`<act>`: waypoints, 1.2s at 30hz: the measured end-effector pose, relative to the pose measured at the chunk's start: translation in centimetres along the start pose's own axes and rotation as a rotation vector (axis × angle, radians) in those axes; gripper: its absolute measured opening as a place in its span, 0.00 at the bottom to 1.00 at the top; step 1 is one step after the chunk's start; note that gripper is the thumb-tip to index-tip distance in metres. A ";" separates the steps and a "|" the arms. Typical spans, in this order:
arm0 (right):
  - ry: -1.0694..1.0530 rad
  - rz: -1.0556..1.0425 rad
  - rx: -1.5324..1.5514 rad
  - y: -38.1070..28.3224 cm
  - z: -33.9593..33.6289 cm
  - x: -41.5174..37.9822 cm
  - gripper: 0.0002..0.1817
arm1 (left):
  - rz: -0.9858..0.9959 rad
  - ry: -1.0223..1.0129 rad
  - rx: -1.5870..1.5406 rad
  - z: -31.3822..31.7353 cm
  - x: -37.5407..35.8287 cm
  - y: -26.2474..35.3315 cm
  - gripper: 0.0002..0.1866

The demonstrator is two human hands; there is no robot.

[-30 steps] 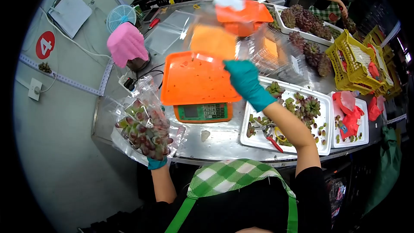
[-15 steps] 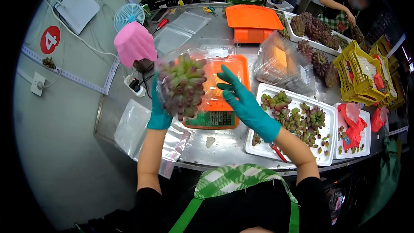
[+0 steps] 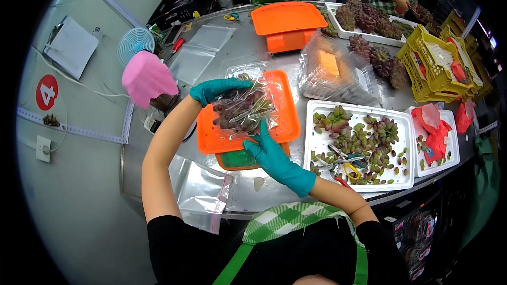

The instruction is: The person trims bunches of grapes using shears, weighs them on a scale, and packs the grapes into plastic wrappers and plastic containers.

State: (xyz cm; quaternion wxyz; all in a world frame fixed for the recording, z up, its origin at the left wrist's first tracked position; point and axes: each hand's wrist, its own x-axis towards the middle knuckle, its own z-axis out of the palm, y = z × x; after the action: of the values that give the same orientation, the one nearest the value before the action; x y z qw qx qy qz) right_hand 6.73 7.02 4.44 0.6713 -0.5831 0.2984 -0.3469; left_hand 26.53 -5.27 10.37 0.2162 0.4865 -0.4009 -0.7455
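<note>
A succulent (image 3: 240, 110) with purple leaves lies inside a clear plastic bag on the orange pan of a scale (image 3: 288, 111). My left hand (image 3: 217, 89), in a teal glove, curls over the bag's far edge and grips it. At the near right edge, my right hand (image 3: 272, 159), gloved alike, touches the bag with its fingertips; thumb and fingers are apart. The scale's green keypad (image 3: 237, 158) shows partly under the pan. Just behind the bag lies a clear plastic container (image 3: 248, 67).
A white tray (image 3: 360, 106) at right holds succulents, loose leaves and scissors (image 3: 351, 170). Clear containers (image 3: 322, 82) are stacked behind it, near another orange scale (image 3: 288, 18). Flat plastic bags (image 3: 203, 190) lie at left front. Two co-workers stand across the table.
The bagged succulent has come down from my raised left hand onto the scale pan, turned over. My right hand has moved in to the bag. The view has shifted; the scissors now show.
</note>
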 end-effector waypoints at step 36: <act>0.123 -0.381 -1.154 0.3 -5.7 9.5 0.25 | 0.664 0.469 0.789 1.3 -0.2 -5.7 0.15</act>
State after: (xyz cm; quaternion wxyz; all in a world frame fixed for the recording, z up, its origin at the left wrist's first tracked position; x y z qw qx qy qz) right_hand 7.70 -3.92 3.41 0.1547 -0.8746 0.3669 -0.2766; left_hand 25.82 -1.23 6.15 0.3243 0.5307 -0.7219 -0.3034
